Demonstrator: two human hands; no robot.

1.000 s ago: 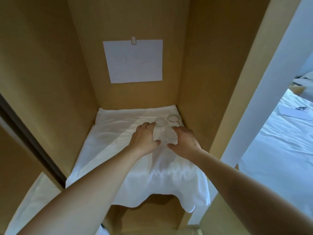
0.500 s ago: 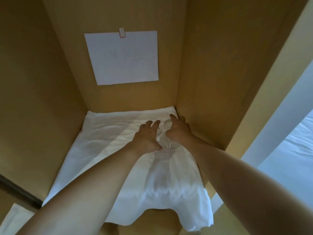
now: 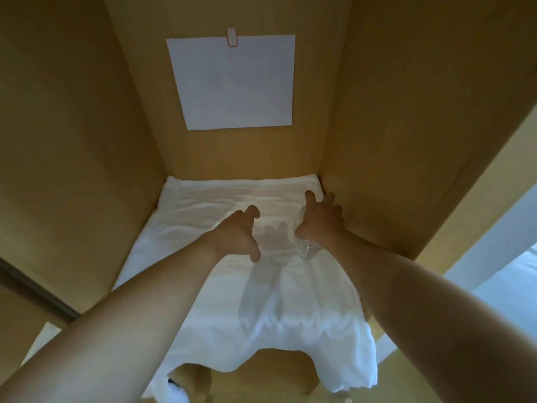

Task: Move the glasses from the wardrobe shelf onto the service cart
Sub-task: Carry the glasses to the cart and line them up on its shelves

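On the white cloth [image 3: 203, 228] that covers the wardrobe shelf, my right hand [image 3: 318, 218] grips a clear glass [image 3: 307, 251] close to the right wall. The glass's base shows under my wrist, and the rest is hidden by my palm and fingers. My left hand [image 3: 239, 232] hovers over the cloth a short way to the left, its fingers and thumb half curled like a claw. No glass shows between them. I cannot tell whether other glasses stand behind my right hand. The service cart is out of view.
The shelf sits inside a wooden wardrobe [image 3: 392, 126] with close side walls. A white sheet of paper [image 3: 232, 82] is clipped to the back panel. The cloth hangs over the shelf's front edge [image 3: 290, 353]. A bed with white linen [image 3: 511, 289] lies to the right.
My right hand has closed round a glass by the right wall and tipped it. My left hand has drawn away to the left. The two glasses seen at the back no longer show.
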